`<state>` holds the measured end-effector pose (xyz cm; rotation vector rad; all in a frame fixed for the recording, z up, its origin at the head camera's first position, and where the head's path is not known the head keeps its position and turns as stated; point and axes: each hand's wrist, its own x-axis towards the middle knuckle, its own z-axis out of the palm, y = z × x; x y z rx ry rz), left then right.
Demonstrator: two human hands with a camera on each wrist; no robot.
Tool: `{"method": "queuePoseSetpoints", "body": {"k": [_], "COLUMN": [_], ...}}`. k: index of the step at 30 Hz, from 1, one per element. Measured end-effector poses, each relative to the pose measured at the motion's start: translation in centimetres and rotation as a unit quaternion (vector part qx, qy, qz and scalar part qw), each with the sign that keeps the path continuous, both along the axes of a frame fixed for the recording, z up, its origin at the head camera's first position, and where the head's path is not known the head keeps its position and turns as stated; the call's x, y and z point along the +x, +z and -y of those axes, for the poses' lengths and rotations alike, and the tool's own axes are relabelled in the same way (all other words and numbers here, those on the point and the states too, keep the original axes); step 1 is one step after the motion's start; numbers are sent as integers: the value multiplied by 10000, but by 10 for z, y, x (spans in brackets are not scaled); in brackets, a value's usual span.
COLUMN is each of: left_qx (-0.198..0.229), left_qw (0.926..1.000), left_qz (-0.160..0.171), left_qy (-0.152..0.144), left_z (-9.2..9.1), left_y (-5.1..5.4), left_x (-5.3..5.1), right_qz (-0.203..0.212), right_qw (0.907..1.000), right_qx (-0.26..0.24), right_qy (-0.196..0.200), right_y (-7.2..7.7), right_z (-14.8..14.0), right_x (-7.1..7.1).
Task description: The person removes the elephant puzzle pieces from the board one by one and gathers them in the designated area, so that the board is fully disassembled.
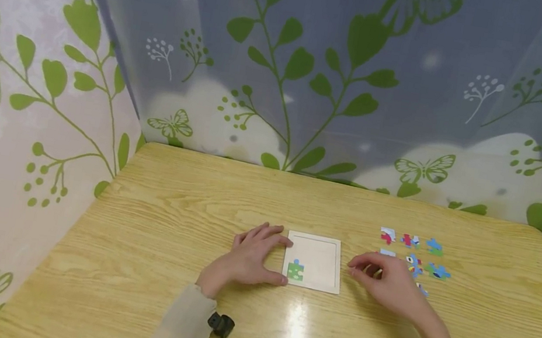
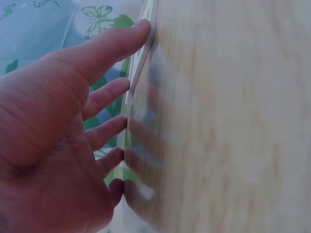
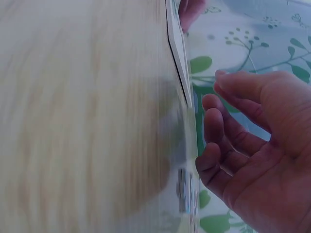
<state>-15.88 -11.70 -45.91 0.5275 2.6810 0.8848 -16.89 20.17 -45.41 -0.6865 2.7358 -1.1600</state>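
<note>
A square white puzzle tray [image 1: 322, 264] lies on the wooden table with a green and blue jigsaw piece [image 1: 295, 270] in its lower left corner. My left hand [image 1: 253, 258] rests at the tray's left side, fingers spread; its thumb [image 2: 131, 36] and index finger touch the edge, and the other fingertips are on the tabletop. To the right of the tray my right hand [image 1: 386, 279] hovers with loosely curved fingers [image 3: 214, 126]. I see nothing held between its thumb and fingers. Beyond and partly beneath it lie loose jigsaw pieces [image 1: 438, 271], some of them hidden by the hand.
More loose pieces, such as a blue and green one [image 1: 434, 246] and a red and white one [image 1: 388, 235], lie at the right of the table [image 1: 179, 208]. A curtain [image 1: 302, 109] with leaves and butterflies hangs behind the table and along its left.
</note>
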Motion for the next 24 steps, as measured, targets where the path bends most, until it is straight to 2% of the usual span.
{"method": "queuePoseSetpoints", "body": {"k": [6, 24], "left_qx": [100, -36], "left_qw": [9999, 9999], "left_qz": [16, -33], "left_qy": [-33, 108], "left_z": [1, 0], "left_y": [0, -2], "left_x": [0, -1], "right_qz": [216, 198], "right_qw": [9997, 9969], "right_qx": [22, -63], "right_qy": [101, 763], "right_y": [0, -2], "right_z": [17, 58], "right_x": [-3, -12]}}
